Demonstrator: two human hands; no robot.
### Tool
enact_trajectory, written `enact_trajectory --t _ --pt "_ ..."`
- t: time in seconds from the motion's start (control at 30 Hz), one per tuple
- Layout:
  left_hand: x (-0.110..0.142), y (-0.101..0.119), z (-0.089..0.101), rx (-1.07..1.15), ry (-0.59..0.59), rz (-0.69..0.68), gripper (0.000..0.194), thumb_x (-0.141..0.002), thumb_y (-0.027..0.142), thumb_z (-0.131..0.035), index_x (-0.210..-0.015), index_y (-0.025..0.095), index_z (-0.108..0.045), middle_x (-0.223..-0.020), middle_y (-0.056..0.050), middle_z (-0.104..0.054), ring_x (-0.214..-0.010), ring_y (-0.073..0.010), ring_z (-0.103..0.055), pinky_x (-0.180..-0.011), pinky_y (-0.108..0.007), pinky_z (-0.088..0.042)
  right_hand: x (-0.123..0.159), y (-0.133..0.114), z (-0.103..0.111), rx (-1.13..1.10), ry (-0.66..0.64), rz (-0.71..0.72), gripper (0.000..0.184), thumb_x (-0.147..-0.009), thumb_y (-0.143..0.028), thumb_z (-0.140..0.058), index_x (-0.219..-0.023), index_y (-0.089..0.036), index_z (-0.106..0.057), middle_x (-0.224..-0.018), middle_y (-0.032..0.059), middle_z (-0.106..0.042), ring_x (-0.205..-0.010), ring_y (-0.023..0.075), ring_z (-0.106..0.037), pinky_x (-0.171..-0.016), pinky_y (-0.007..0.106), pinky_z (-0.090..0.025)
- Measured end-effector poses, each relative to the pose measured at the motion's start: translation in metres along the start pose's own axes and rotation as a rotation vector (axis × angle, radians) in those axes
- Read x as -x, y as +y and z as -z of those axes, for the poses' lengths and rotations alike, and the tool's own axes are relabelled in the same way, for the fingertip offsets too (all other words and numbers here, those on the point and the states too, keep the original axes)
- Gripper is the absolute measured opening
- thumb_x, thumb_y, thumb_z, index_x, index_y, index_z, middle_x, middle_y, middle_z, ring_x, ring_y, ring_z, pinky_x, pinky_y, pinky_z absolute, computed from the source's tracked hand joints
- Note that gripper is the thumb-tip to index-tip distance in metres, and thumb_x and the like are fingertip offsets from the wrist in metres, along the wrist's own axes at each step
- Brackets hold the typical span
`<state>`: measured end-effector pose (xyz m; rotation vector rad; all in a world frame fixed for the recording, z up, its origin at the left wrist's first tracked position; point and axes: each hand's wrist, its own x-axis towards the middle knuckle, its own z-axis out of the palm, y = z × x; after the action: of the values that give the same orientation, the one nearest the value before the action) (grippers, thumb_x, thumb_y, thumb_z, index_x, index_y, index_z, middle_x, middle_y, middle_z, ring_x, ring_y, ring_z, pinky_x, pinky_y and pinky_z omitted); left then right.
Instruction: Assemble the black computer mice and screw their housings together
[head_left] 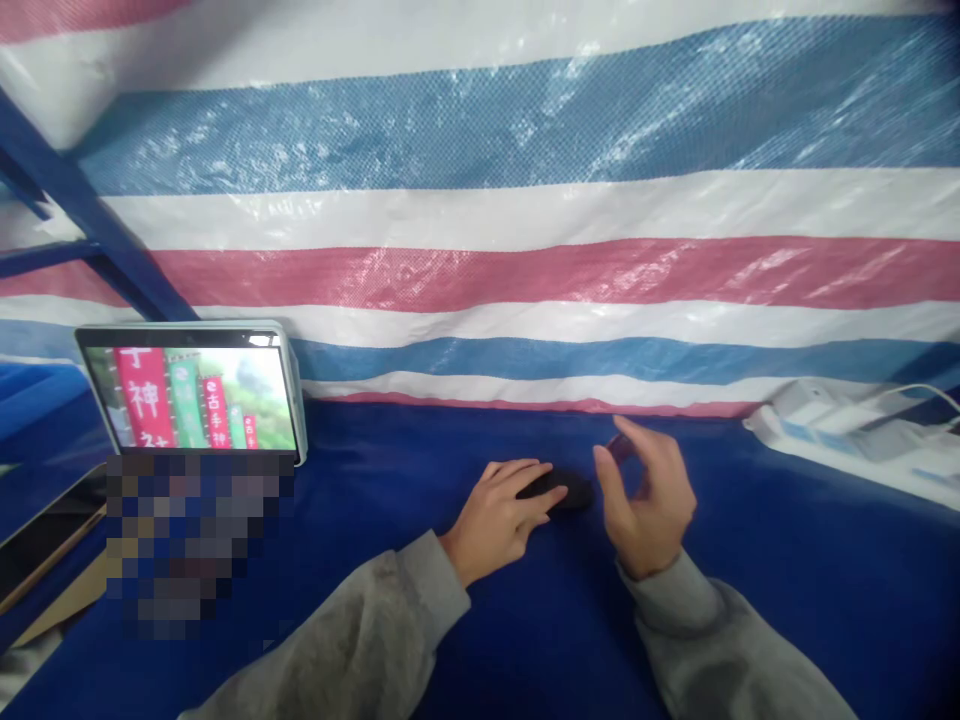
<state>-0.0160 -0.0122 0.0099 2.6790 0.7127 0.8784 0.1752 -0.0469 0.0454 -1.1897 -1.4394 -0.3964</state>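
A black, rounded object [568, 491] that looks like a computer mouse lies on the blue table surface [525, 620]. My left hand [504, 515] reaches in from the left, its fingers gripping that object's near left side. Just right of it, apart from it, my right hand [651, 495] is raised with the thumb and index finger curved towards each other. A small dark, purplish piece [619, 447] shows between those fingertips; its kind is too blurred to make out. Grey sleeves cover both forearms.
A tablet-like screen [202, 400] playing a picture stands at the left, with a pixelated patch before it. A phone [52, 535] lies at the far left edge. White power strip [862, 450] with plugs and cable sits at right. A striped tarp [480, 220] hangs behind.
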Motion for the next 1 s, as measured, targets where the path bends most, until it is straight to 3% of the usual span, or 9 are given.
enact_trajectory --t 0.1,0.3,0.43,0.53,0.7,0.83,1.0 --pt "0.001 0.001 0.002 -0.047 -0.026 -0.035 0.034 -0.096 0.017 -0.059 -0.129 0.027 -0.064 -0.141 -0.009 -0.059 -0.132 -0.0272 -0.053 -0.102 -0.046 -0.047 0.002 0.003 0.004 -0.021 -0.013 0.031 0.046 -0.084 -0.012 -0.068 -0.128 -0.023 -0.062 -0.097 0.0063 -0.071 -0.082 0.0190 -0.069 -0.075 0.036 -0.059" --pt "0.005 0.001 0.001 -0.065 -0.021 -0.031 0.037 -0.097 0.015 -0.055 -0.132 0.027 -0.060 -0.144 -0.009 -0.056 -0.134 -0.0278 -0.051 -0.105 -0.049 -0.046 0.016 0.016 0.013 -0.066 -0.019 0.007 0.062 -0.090 -0.010 -0.057 -0.149 -0.024 -0.042 -0.116 0.0108 -0.070 -0.081 0.0192 -0.072 -0.075 0.039 -0.061" --pt "0.005 0.000 0.001 -0.038 -0.009 -0.011 0.036 -0.098 0.019 -0.055 -0.133 0.028 -0.060 -0.143 -0.009 -0.057 -0.132 -0.0267 -0.053 -0.103 -0.047 -0.048 0.016 0.017 0.013 -0.021 0.034 0.068 0.064 -0.084 -0.008 -0.066 -0.144 -0.024 -0.050 -0.101 0.0078 -0.072 -0.084 0.0213 -0.071 -0.076 0.040 -0.061" --pt "0.004 0.001 0.001 -0.049 -0.007 -0.028 0.036 -0.097 0.017 -0.055 -0.132 0.026 -0.061 -0.143 -0.009 -0.057 -0.133 -0.0272 -0.053 -0.104 -0.048 -0.047 0.016 0.017 0.012 -0.005 0.043 0.092 0.060 -0.082 -0.007 -0.069 -0.137 -0.026 -0.057 -0.107 0.0083 -0.072 -0.083 0.0204 -0.071 -0.073 0.038 -0.061" --pt "0.005 0.002 0.000 -0.070 0.018 -0.045 0.034 -0.098 0.017 -0.054 -0.131 0.025 -0.062 -0.141 -0.010 -0.059 -0.133 -0.0272 -0.054 -0.105 -0.048 -0.047 0.018 0.019 0.011 -0.043 0.024 0.076 0.058 -0.086 -0.007 -0.062 -0.140 -0.026 -0.053 -0.113 0.0095 -0.072 -0.086 0.0223 -0.073 -0.078 0.043 -0.062" --pt "0.006 0.002 -0.001 -0.078 0.023 -0.070 0.035 -0.098 0.015 -0.053 -0.131 0.024 -0.061 -0.141 -0.010 -0.059 -0.135 -0.0264 -0.052 -0.107 -0.049 -0.046 0.019 0.018 0.012 0.017 0.079 0.101 0.059 -0.078 -0.009 -0.074 -0.133 -0.026 -0.060 -0.103 0.0070 -0.073 -0.083 0.0205 -0.072 -0.070 0.036 -0.062" --pt "0.006 0.002 -0.001 -0.086 0.012 -0.063 0.036 -0.098 0.015 -0.052 -0.132 0.024 -0.061 -0.142 -0.011 -0.058 -0.134 -0.0272 -0.053 -0.107 -0.050 -0.046 0.021 0.015 0.012 -0.042 0.008 0.055 0.053 -0.087 -0.010 -0.061 -0.138 -0.025 -0.054 -0.112 0.0104 -0.071 -0.090 0.0236 -0.073 -0.076 0.044 -0.063"
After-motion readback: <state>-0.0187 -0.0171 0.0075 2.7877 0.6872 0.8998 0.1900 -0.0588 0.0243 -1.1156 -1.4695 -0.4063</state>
